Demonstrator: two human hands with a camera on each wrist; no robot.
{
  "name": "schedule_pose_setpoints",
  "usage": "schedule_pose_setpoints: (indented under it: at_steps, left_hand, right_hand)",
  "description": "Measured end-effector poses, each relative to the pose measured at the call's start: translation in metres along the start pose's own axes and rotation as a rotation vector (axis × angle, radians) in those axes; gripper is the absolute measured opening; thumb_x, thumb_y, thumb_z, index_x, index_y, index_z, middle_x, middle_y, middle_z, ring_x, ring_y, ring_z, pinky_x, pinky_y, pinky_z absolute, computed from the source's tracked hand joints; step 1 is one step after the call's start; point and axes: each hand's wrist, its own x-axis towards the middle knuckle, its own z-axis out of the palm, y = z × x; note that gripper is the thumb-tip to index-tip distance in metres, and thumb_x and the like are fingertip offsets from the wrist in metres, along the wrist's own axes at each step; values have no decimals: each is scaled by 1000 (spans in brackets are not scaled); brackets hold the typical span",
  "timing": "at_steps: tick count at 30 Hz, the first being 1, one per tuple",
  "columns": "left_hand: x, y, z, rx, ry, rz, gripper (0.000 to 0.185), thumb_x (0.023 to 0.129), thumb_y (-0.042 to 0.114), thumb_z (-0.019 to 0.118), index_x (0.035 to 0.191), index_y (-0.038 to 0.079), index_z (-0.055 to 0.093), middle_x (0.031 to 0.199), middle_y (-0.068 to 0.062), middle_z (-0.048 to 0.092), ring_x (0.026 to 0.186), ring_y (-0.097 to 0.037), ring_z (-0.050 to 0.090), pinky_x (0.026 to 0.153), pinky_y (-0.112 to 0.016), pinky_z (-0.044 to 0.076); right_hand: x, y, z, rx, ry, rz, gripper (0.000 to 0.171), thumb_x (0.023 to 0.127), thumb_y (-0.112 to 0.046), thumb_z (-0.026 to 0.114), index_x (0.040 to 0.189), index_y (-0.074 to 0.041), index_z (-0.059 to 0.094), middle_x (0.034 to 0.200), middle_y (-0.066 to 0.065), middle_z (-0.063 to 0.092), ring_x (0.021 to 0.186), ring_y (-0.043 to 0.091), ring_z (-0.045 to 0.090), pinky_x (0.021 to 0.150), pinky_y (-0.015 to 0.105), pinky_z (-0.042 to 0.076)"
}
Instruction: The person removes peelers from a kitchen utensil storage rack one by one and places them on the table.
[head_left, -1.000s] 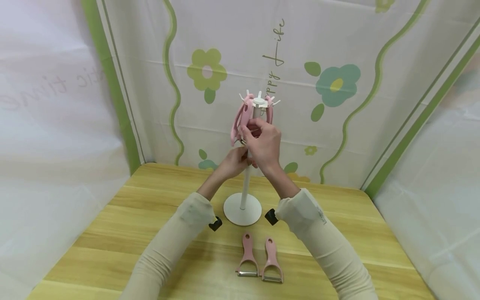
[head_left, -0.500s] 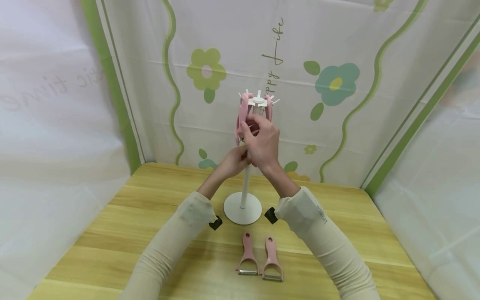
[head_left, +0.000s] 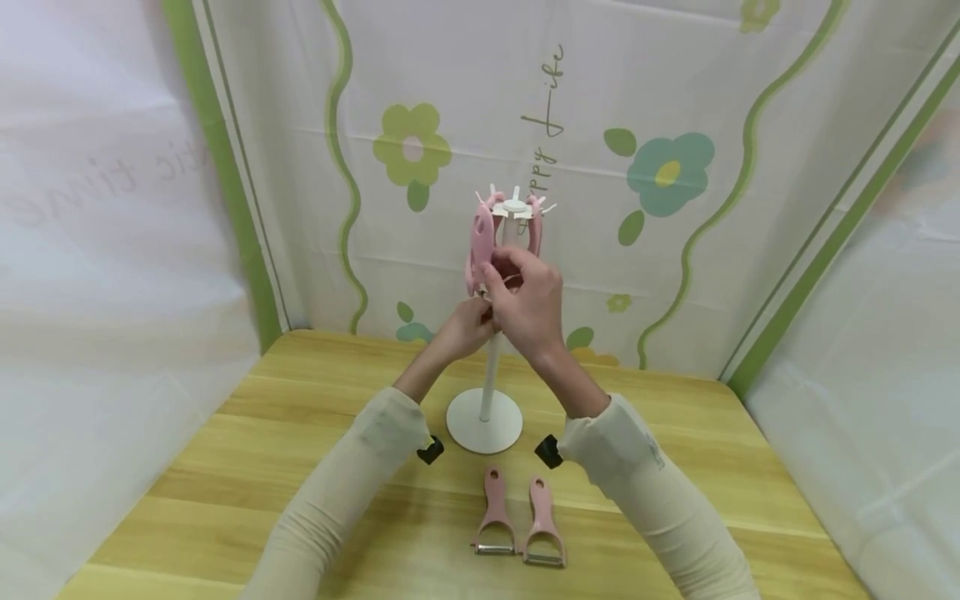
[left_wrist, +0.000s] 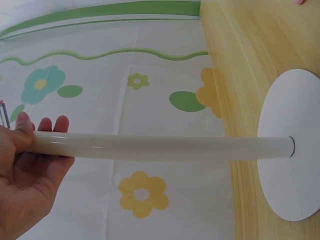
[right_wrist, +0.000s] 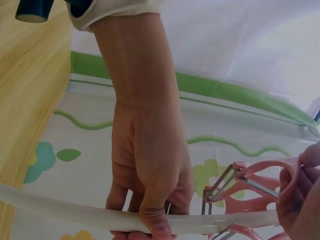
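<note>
My left hand (head_left: 465,329) grips the white pole (left_wrist: 175,147) of an upright stand, fingers and thumb wrapped round it just below the hanging peelers. My right hand (head_left: 531,304) holds a pink peeler (head_left: 482,236) by its head end, handle pointing up, with the handle's hole beside the hooks (head_left: 514,206) at the stand's top. In the right wrist view, fingers (right_wrist: 305,190) curl at a pink peeler frame (right_wrist: 272,165), and metal blades show beside the pole. Other pink peelers hang from the hooks, partly hidden behind the held one and the right hand.
Two pink peelers, a left one (head_left: 496,500) and a right one (head_left: 542,512), lie side by side on the wooden table (head_left: 300,433) in front of the stand's round white base (head_left: 483,433). A flower-printed curtain (head_left: 465,67) hangs behind the stand.
The held peeler's handle has shifted left, rising beside the hooks and then dropping a little lower. My left hand stays round the pole, and the peelers on the table have not moved.
</note>
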Motion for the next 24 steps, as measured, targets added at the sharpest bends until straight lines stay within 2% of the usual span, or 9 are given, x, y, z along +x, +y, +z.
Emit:
schedule_pose_setpoints:
  at_steps: [4,8,11,14,15,19,21,24]
  left_hand:
    - [-1,-2,0,-27,-10,12,16,100,9,57,114,3,60,93,-12,68,82,-20,59,78,-32,53]
    - [-2,-2,1,-96,-24,26,19,101,11,57,119,3,57,93,-13,71,85,-26,66,82,-35,54]
    - [-3,-2,1,-181,-35,9,21,101,9,57,121,3,54,92,-14,69,89,-33,68,86,-38,55]
    - [-4,-2,3,-220,-37,-14,30,101,8,57,130,4,52,95,-14,69,90,-33,69,89,-40,56]
    - [-3,-3,3,-227,-37,-18,28,101,8,57,128,4,54,95,-14,69,91,-33,69,90,-40,56]
    - [-2,-4,3,-220,-42,-14,19,101,7,56,119,2,60,94,-14,71,91,-31,70,90,-40,56]
    - [-2,-4,2,-186,-32,-11,14,100,5,54,110,1,63,92,-14,70,88,-30,68,86,-38,56]
    - [-2,-2,1,-128,-14,-21,22,95,-2,52,113,-1,63,96,-15,69,84,-23,62,80,-33,54]
  right_hand:
    - [-7,0,-5,27,3,-3,14,94,-6,65,103,3,71,96,17,74,78,24,68,71,23,55]
    - [-12,-1,-11,45,5,-18,13,95,-6,65,103,3,71,96,17,73,81,23,68,76,22,55]
    - [-16,-2,-15,53,-2,-23,13,95,-6,65,103,3,70,96,16,73,81,22,67,78,20,54]
    - [-20,-3,-18,67,-12,-18,13,94,-5,66,104,4,70,97,16,73,82,21,68,79,18,54]
    - [-22,-2,-20,75,-16,-19,13,94,-5,66,104,4,70,97,16,73,82,21,68,79,18,54]
    - [-28,-2,-24,115,-32,-18,13,94,-2,66,104,4,70,97,16,72,83,20,68,80,19,55]
    - [-31,-2,-27,132,-42,-11,13,94,-2,66,105,5,70,98,17,72,83,19,67,80,19,56]
    - [-35,-3,-32,142,-61,16,14,93,-1,66,105,5,70,98,17,72,83,18,67,79,18,56]
